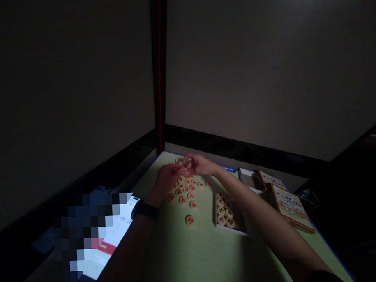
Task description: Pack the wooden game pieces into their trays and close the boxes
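Note:
Both hands meet over the far end of a pale green table (204,247). My left hand (169,176) has its fingers closed, with the fingertips near a small pale round piece (185,170). Against it, my right hand (198,164) is pinched around the same spot; what each hand grips is too small to tell apart. Below them lie several round wooden pieces with red characters (186,189). One red-marked piece (189,220) lies apart, nearer to me. An open box (215,210) holding several pieces with dark characters stands right of these, partly under my right forearm.
At the right are two decorated boxes or lids (292,207) and a pale open tray (249,178). A lit phone screen (117,230) is at the left, beside my left forearm. Dark walls (250,73) rise behind the table.

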Tool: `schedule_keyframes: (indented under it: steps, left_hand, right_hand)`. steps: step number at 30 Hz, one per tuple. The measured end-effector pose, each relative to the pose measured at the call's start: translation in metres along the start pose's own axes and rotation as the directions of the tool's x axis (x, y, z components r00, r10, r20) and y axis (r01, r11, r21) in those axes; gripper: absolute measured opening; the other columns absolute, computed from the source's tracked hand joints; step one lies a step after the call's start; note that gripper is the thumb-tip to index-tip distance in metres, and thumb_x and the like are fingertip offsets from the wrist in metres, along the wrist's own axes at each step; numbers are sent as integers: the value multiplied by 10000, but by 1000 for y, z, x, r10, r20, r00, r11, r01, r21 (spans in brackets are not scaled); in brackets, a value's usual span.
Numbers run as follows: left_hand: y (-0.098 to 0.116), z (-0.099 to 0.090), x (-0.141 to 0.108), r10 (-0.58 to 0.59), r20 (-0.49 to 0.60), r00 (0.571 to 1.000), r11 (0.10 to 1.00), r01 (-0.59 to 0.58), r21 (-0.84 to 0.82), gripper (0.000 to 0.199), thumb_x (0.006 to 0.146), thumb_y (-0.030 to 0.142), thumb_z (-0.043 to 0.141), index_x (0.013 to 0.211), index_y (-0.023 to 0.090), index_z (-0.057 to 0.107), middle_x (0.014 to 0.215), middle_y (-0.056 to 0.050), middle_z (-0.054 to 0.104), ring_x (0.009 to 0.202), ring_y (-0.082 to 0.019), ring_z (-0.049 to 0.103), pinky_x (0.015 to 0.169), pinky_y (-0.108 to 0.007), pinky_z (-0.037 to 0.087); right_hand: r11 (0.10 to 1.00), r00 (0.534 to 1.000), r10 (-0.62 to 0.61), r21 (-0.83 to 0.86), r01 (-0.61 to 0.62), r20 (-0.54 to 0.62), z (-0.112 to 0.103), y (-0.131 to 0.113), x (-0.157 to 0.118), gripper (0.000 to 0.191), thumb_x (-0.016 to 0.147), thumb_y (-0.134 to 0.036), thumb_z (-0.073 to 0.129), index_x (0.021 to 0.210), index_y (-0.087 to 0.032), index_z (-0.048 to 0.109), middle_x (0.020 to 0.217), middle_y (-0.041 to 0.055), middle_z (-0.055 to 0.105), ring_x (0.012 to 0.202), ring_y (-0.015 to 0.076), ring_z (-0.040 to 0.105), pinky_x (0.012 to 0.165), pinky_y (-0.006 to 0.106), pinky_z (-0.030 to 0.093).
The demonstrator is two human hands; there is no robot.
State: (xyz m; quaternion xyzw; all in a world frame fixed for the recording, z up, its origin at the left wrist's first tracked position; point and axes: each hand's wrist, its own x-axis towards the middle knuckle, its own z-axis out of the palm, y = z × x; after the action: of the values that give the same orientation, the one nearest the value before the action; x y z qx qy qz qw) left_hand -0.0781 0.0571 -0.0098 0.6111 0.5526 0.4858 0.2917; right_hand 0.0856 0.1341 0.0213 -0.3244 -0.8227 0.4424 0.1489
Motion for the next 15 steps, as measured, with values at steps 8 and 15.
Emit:
schedule_keyframes:
  steps: [8,15]
  left_hand:
    - [-10,-1,5,-269,-166,949,886,176,-429,245,717,264,666,936,158,693,752,-33,717,685,-182,697,650,-283,547]
    - [-8,-3,2,-190,-146,971,920,124,-373,304,629,183,704,930,140,687,855,-74,742,805,-214,688,688,-280,535]
  right_hand:
    - [808,983,-91,-589,-20,-157,7,0,16,293,775,-42,613,1028,-163,696,1127,115,707,1041,227,654,909,303,460]
    - [716,984,-63,-694,-70,-165,21,3,15,276,779,-50,558,963,-191,707,1026,100,725,953,235,655,791,275,429]
